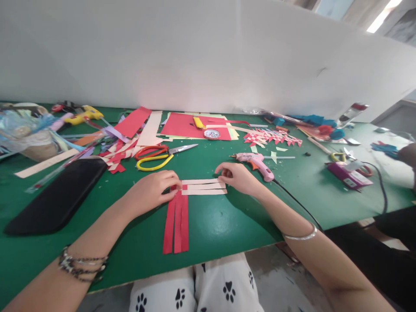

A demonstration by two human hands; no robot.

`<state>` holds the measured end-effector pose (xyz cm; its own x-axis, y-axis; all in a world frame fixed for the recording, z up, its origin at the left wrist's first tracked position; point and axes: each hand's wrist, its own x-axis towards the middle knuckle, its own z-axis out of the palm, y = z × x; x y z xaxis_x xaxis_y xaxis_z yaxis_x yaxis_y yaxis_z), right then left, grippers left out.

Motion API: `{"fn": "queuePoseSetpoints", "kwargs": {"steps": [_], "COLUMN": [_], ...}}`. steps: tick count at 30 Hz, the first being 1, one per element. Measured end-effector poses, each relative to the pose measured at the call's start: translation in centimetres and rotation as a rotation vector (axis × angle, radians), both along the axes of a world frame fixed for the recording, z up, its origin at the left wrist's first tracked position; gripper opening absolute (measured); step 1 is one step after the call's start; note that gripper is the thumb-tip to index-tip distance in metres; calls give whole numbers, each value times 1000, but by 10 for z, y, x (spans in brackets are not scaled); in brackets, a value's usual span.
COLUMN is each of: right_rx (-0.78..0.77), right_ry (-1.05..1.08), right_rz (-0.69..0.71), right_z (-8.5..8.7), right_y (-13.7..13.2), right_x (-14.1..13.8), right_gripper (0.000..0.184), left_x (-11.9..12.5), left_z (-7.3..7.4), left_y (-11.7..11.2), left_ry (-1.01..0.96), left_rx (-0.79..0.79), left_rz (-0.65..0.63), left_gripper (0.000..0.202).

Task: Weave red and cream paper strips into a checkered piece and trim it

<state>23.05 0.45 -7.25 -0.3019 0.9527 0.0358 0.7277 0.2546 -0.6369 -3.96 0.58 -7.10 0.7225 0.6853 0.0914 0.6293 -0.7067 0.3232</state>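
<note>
Red paper strips (181,225) and cream paper strips (208,191) lie flat on the green table, interlaced in a small check at their shared corner. The red ones point towards me and the cream ones to the right. My left hand (159,189) grips that woven corner, its fingertips covering part of the weave. At the far right end of the top cream strip, my right hand (239,178) has thumb and finger curled together on the paper. Just beyond my right hand rests a pink glue gun (251,161).
Scissors with red and yellow handles (159,157) lie behind my left hand. A black case (58,197) is at left. Red paper sheets (178,125) and woven checked pieces (273,138) sit at the back. A purple box (349,175) and another person's hand (407,154) are at right.
</note>
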Motion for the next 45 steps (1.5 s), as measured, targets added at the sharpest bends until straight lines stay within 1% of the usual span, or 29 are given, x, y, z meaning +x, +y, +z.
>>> {"fn": "queuePoseSetpoints", "kwargs": {"steps": [7, 18, 26, 28, 30, 31, 33, 35, 37, 41, 45], "right_rx": [31, 99, 85, 130, 230, 285, 367, 406, 425, 429, 398], "right_ry": [-43, -110, -134, -176, -232, -261, -314, -359, -386, -409, -427], "right_rz": [19, 44, 29, 15, 15, 37, 137, 266, 362, 435, 450], "right_z": [2, -3, -2, 0, 3, 5, 8, 8, 6, 1, 0], "right_y": [-5, -4, -4, -4, -5, -5, -6, -6, -5, -2, 0], "right_x": [-1, -2, -3, -3, -4, -6, -12, -19, -28, -39, -42], "right_gripper": [12, 15, 20, 23, 25, 24, 28, 35, 37, 33, 34], "left_x": [0, 0, 1, 1, 1, 1, 2, 3, 3, 3, 2], "left_z": [-1, 0, 1, 1, 1, 1, 1, 1, 1, 2, 1], "left_y": [0, 1, 0, 0, -1, -1, -1, -2, -2, -2, -1], "left_ry": [15, 6, 14, 14, 18, 20, 20, 12, 4, -1, -3], "left_rx": [1, -13, -12, -13, -15, -16, -18, -22, -30, -41, -33], "left_rz": [6, 10, 9, 19, 49, 66, 90, 89, 76, 59, 50], "left_gripper": [23, 23, 21, 19, 15, 14, 12, 15, 20, 26, 27]}}
